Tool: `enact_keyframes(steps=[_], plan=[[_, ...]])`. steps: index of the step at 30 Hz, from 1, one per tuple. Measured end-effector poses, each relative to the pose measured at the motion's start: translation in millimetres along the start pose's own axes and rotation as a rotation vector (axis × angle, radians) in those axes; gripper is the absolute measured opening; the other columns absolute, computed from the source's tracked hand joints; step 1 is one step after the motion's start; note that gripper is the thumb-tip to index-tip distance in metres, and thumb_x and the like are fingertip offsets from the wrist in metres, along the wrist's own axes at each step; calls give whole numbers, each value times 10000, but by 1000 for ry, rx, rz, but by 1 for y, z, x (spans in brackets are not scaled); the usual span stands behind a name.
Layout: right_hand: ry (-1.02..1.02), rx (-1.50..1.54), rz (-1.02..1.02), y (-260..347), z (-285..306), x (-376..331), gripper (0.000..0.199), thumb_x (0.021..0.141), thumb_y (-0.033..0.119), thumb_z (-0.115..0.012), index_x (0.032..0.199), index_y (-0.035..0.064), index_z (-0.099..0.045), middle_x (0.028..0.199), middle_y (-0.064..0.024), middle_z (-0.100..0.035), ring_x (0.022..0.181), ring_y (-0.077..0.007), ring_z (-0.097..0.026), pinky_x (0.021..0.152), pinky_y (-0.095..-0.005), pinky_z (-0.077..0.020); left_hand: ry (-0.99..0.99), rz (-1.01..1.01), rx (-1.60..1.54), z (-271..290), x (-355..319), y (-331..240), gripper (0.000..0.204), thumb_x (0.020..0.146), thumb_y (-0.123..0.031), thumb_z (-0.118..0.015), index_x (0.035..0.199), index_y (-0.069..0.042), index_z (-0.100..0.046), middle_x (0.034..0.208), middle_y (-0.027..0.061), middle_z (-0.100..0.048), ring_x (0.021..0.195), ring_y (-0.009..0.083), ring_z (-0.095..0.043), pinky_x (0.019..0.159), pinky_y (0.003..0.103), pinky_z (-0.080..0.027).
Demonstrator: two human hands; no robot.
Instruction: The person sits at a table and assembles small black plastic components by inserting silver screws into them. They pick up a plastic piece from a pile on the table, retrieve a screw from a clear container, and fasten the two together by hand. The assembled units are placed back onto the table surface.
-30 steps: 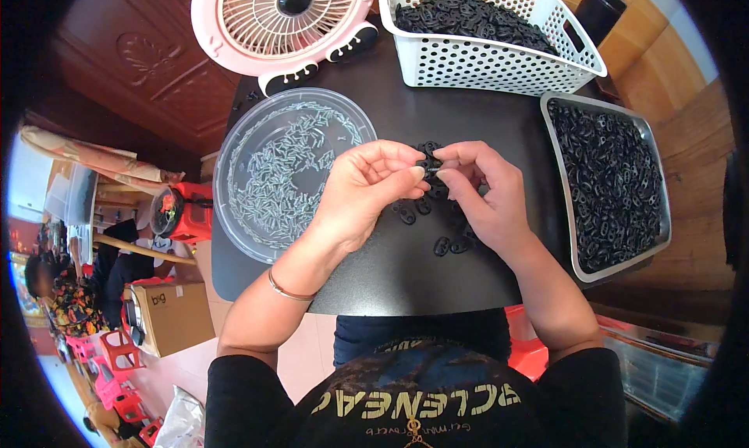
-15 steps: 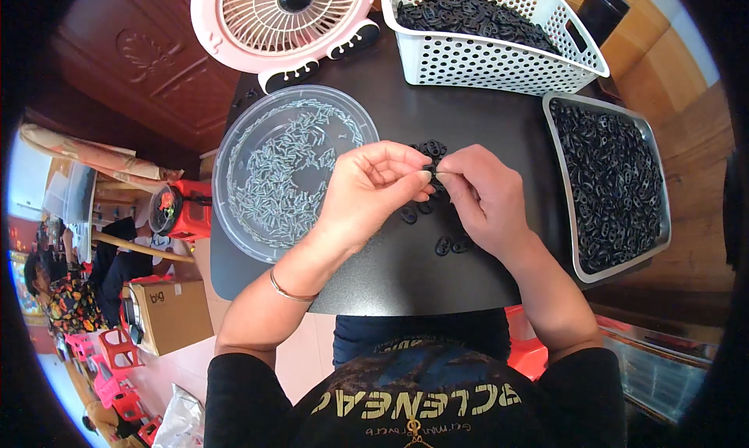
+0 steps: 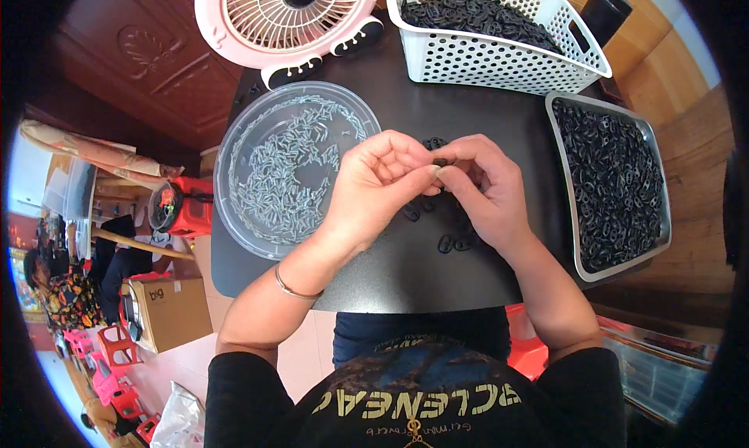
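Dark wood panelling backs the small black table (image 3: 390, 276) where you sit at work, seen from above. Your left hand (image 3: 374, 184) and right hand (image 3: 488, 189) meet over the middle of the tabletop, fingertips pinched together on a small black plastic piece (image 3: 441, 162) held between them just above the surface. The piece is tiny, dark and glossy, mostly covered by your thumbs, so its exact shape cannot be made out. Both hands are closed in a fine pinch, the other fingers curled in. A thin bangle (image 3: 292, 288) circles your left wrist.

Under and just beside your hands, a few loose black pieces (image 3: 452, 244) of the same kind lie scattered on the table. To your left sits a round clear plastic dish (image 3: 234, 175) holding a spread of small silvery metal pins (image 3: 289, 175). To your right, a grey metal tray (image 3: 659, 237) is filled with black pieces. At the far edge of the table stands a white perforated basket (image 3: 499, 58), also heaped with black pieces, and beside it a pink fan (image 3: 285, 15) lying face up. Off the table's left side, a cardboard box (image 3: 168, 311) and red plastic stools (image 3: 113, 347) stand on the floor.
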State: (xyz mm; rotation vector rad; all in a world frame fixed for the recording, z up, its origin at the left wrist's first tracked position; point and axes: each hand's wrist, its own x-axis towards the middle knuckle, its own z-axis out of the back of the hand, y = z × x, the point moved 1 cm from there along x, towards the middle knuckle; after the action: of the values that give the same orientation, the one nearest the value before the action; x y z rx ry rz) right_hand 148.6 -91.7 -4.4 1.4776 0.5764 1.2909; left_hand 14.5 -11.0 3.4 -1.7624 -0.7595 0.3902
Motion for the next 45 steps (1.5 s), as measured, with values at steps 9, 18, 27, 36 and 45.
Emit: enact_keyframes(steps=[9, 18, 27, 36, 45], plan=[[-168, 169, -137, 3, 16, 4, 136, 850, 18, -503, 968, -14, -563, 882, -86, -615, 766, -114, -604, 659, -214, -482, 245, -260, 1037, -1, -2, -13, 199, 679, -21, -659, 863, -24, -584, 742, 71, -578, 706, 185, -571, 642, 297, -452], [-63, 24, -139, -2, 10, 2, 170, 806, 15, -558, 974, 2, -582, 845, -87, -627, 720, -101, -604, 635, -215, -483, 319, -371, 1304, -4, -5, -1, 192, 656, -53, -643, 836, -41, -580, 782, 104, -526, 755, 287, -526, 681, 380, -433], [-2, -117, -51, -3, 13, 3, 258, 789, -10, -564, 1039, 33, -604, 813, -77, -610, 692, -113, -600, 628, -205, -483, 289, -405, 1312, -5, -6, 6, 203, 652, -115, -674, 805, -36, -565, 766, 104, -510, 731, 288, -515, 642, 379, -427], [-60, 43, -122, -5, 11, 1, 170, 777, -17, -569, 938, 9, -616, 858, -83, -613, 728, -112, -602, 658, -221, -489, 255, -416, 1303, -10, -5, 7, 207, 651, -133, -681, 797, -34, -571, 781, 105, -509, 749, 281, -507, 653, 375, -420], [-48, -127, -55, -6, 13, 2, 190, 753, -18, -599, 937, 24, -618, 829, -56, -615, 733, -108, -599, 652, -227, -487, 214, -435, 1252, -12, -3, 11, 169, 643, -66, -656, 770, -30, -550, 755, 97, -538, 733, 279, -528, 657, 365, -438]])
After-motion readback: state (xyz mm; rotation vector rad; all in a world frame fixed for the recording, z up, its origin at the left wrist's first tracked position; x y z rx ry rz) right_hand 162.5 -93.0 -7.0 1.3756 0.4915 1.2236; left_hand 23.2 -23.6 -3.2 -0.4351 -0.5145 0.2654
